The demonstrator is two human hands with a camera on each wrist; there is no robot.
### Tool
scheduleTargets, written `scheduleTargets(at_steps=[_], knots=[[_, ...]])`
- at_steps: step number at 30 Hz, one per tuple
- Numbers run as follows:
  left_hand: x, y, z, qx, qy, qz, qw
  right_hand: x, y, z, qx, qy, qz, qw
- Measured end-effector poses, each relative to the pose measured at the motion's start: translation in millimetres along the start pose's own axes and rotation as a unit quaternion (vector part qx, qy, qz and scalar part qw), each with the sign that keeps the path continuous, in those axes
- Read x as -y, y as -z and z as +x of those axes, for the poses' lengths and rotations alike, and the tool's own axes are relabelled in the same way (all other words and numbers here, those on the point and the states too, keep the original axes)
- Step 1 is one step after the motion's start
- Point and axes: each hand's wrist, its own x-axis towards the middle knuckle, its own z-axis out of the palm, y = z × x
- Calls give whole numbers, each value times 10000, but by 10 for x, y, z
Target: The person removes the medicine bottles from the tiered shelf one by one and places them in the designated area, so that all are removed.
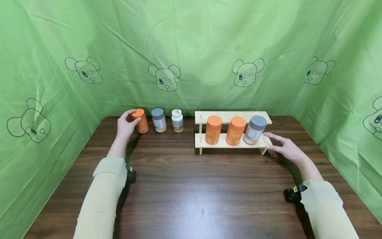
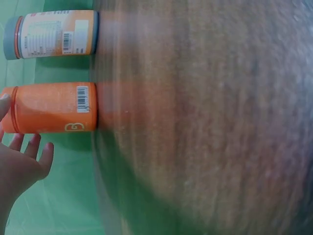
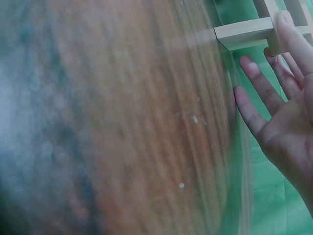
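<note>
My left hand (image 1: 126,126) holds an orange bottle (image 1: 143,125) by its lid, thumb on one side and fingers round the other. The bottle stands upright at the back left of the table; in the left wrist view its barcode shows. Over on the right, my right hand (image 1: 285,148) grips the end of a two-step wooden rack (image 1: 232,117), thumb at the lower step's front corner and a finger at its back edge. On that lower step stand two orange bottles (image 1: 213,131) (image 1: 235,132) and a grey-lidded bottle (image 1: 254,131).
Beside the held bottle stand another grey-lidded bottle (image 1: 159,121) and a smaller white bottle (image 1: 177,121). The dark wooden table (image 1: 191,186) reaches back to a green cloth (image 1: 203,49) printed with bear heads, which also hangs at both sides.
</note>
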Motion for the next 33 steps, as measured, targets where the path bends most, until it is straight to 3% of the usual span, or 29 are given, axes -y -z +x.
scheduleTargets(at_steps=[6,11,20,26,33], knots=[[129,17,77,-4,-60,259,9996,-11,8,-8,-64,-168,-45,9998],[101,37,78,42,-94,558,9984,-8,9,-2,-10,-68,-40,10000],[-193,42,0,3,22,1004,9949,211,11,-51,62,-41,-34,10000],[-413,-30,-108,-14,83,1164,9932,85,6,-24,46,-2,-38,10000],[-665,-133,-269,271,145,1100,9935,66,-4,-12,27,-27,-27,10000]])
